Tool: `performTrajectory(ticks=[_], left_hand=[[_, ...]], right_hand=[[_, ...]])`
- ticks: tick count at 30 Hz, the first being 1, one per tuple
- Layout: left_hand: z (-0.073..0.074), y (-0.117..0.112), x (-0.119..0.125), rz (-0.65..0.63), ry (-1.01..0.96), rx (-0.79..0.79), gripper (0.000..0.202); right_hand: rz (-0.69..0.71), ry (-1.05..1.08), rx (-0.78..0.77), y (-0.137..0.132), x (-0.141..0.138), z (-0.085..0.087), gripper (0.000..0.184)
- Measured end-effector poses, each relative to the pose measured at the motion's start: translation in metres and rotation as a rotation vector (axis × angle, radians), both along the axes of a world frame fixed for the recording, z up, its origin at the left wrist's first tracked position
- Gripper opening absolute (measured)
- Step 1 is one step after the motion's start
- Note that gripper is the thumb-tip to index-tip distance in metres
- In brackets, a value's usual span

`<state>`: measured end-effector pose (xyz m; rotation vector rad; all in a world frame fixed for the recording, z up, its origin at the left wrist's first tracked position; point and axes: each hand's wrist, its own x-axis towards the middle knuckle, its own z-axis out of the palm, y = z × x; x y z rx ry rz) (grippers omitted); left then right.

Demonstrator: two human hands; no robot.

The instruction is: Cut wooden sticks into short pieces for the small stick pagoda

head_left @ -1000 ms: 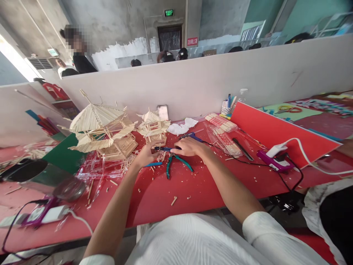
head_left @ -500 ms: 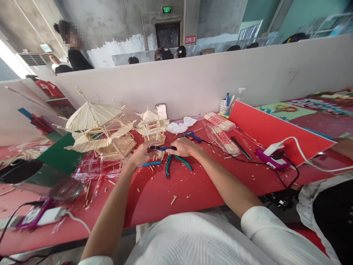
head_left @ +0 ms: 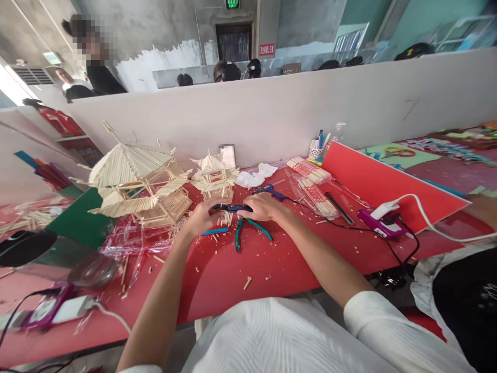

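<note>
Between my two hands is a slim dark blue-black object [head_left: 233, 208], held level above the table; its exact kind I cannot make out. My left hand [head_left: 204, 217] grips its left end with the fingers curled, and my right hand [head_left: 263, 207] has closed on its right end. Just below lie pliers with green handles [head_left: 238, 237], their jaws hidden near the hands. A blue strip [head_left: 215, 231] is by my left hand. Behind the hands stands a small stick-built pavilion model [head_left: 214, 178]; a larger one [head_left: 135, 181] is at left. A blue glue gun [head_left: 272, 191] lies beyond my right hand.
Bundled sticks in plastic [head_left: 314, 194], a red board [head_left: 388, 186] and a purple power strip [head_left: 382, 224] are at right. At left are a clear jar [head_left: 73, 259], a green board [head_left: 83, 217] and another power strip [head_left: 48, 311]. A white partition [head_left: 272, 114] runs behind.
The dark object and both hands have shifted very slightly to the right in view. Both hands keep their hold on it, while the camera view has tilted a little.
</note>
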<state>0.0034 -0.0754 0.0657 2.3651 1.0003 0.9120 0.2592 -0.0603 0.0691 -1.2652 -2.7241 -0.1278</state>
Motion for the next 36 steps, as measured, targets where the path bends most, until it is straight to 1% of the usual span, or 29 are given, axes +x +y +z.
performTrajectory(ticks=[4,9,15,18,20,24,26,27,29,32,34,36], left_hand=[[0.001,-0.003,0.006,-0.023,0.004,-0.002,0.040],[-0.002,-0.005,0.014,-0.023,0.018,-0.038,0.042],[-0.006,-0.004,0.017,-0.053,0.021,-0.013,0.040],[-0.005,-0.006,0.019,-0.042,0.014,-0.039,0.039],[-0.004,-0.009,0.019,-0.037,-0.009,-0.072,0.038],[-0.003,-0.012,0.016,-0.029,-0.065,-0.222,0.041],[-0.002,-0.011,0.013,-0.018,-0.076,-0.281,0.042],[-0.003,-0.011,0.011,-0.007,-0.072,-0.287,0.041],[-0.004,-0.007,0.007,0.031,-0.041,-0.257,0.039],[-0.009,-0.001,0.004,0.099,0.072,-0.151,0.037],[-0.013,0.003,0.002,0.141,0.145,-0.087,0.036],[-0.016,0.005,0.001,0.176,0.181,-0.076,0.036]], right_hand=[[-0.043,-0.073,0.012,-0.004,0.005,0.003,0.063],[-0.043,-0.100,-0.023,-0.008,0.014,0.002,0.061],[-0.043,-0.077,-0.047,-0.007,0.018,-0.007,0.062],[-0.052,-0.055,-0.056,-0.007,0.021,-0.011,0.061],[-0.065,-0.072,-0.067,-0.007,0.025,-0.011,0.062],[-0.167,-0.128,-0.094,-0.011,0.038,-0.001,0.068],[-0.240,-0.112,-0.109,-0.015,0.044,0.005,0.070],[-0.279,-0.092,-0.119,-0.017,0.047,0.007,0.070],[-0.376,-0.046,-0.133,-0.021,0.051,0.007,0.070],[-0.519,0.022,-0.156,-0.026,0.050,0.000,0.070],[-0.554,0.064,-0.150,-0.030,0.047,-0.006,0.065],[-0.541,0.092,-0.113,-0.034,0.043,-0.011,0.060]])
